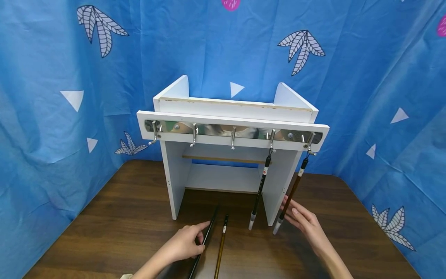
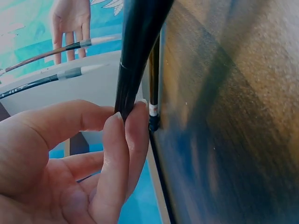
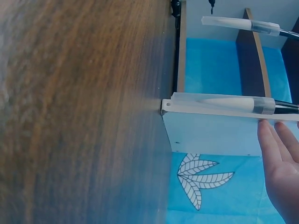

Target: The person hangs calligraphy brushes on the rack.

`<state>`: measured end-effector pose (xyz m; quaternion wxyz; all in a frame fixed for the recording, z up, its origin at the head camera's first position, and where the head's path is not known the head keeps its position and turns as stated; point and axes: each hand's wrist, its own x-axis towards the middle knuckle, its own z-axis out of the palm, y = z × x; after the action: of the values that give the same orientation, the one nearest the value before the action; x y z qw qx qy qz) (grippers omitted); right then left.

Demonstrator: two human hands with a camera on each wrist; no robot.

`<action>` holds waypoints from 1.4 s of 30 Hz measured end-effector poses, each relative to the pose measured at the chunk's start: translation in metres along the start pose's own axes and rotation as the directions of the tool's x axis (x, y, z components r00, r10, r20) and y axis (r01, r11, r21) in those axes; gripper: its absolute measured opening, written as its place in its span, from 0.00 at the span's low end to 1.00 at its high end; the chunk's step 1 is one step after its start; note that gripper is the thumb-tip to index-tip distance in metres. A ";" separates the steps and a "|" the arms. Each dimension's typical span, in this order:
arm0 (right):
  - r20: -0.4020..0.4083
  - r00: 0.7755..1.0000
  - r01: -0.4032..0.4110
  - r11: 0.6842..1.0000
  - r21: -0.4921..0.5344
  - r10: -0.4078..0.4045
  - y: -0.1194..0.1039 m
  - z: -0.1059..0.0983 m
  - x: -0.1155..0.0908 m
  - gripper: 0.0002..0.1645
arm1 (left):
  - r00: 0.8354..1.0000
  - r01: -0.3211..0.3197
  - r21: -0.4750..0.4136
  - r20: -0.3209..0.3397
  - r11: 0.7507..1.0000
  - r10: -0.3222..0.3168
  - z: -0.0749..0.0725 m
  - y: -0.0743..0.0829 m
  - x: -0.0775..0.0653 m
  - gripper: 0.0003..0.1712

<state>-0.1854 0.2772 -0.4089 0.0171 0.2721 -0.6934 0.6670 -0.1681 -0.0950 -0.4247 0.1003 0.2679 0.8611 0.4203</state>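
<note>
My left hand (image 1: 185, 241) pinches a black calligraphy brush (image 1: 208, 235) between thumb and fingers, low over the table; the left wrist view shows the fingertips on its dark shaft (image 2: 135, 56). Just right of it lies a brown calligraphy brush (image 1: 221, 248). My right hand (image 1: 304, 221) has its fingers extended beside the shelf's right side panel (image 1: 281, 182), behind a hanging reddish-brown brush (image 1: 293, 190). In the right wrist view those fingertips (image 3: 264, 128) are at the panel's edge; whether they touch it, I cannot tell. A black brush (image 1: 260, 186) hangs one hook further left.
A white shelf unit (image 1: 179, 182) stands on the dark wooden table (image 1: 115, 217). Across its front runs a white rail (image 1: 216, 118) with several metal hooks (image 1: 194, 133). Both hanging brushes have clear caps on their lower ends. Blue patterned cloth (image 1: 223, 46) surrounds the table.
</note>
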 end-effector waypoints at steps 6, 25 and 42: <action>-0.005 1.000 0.001 1.000 -0.012 -0.001 0.001 0.000 0.000 0.27 | 1.000 -0.006 -0.114 0.009 0.993 0.007 -0.003 0.002 -0.001 0.36; 0.007 1.000 0.021 0.999 -0.024 -0.021 0.000 0.001 0.000 0.25 | 0.998 -0.057 -0.236 -0.018 0.970 0.054 -0.013 0.019 -0.004 0.41; 0.014 0.999 0.032 0.999 -0.009 -0.032 -0.001 0.001 0.000 0.25 | 0.992 -0.113 -0.231 -0.082 0.966 0.096 -0.021 0.037 -0.012 0.45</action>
<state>-0.1844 0.2762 -0.4083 0.0241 0.2876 -0.6920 0.6617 -0.1523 -0.0973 -0.3833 0.0788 0.2844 0.7930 0.5330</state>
